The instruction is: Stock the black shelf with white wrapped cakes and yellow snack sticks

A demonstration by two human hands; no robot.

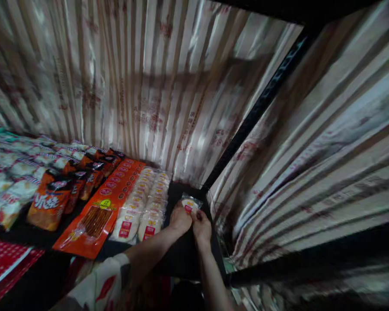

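Note:
My left hand [179,219] and my right hand [201,225] are both closed on one small clear packet with a red label [189,203]. They hold it at the right end of a dark shelf [178,259], close to the black corner post [246,125]. Just left of my hands lie two rows of the same white packets with red labels [142,203]. My left forearm wears a patterned sleeve [100,285].
Left of the white packets lie long orange packs [97,216], then dark orange snack bags [52,203] and pale bags [9,190] further left. Striped plastic sheeting [142,86] closes the back and right side. A red patterned pack [3,263] sits at the bottom left.

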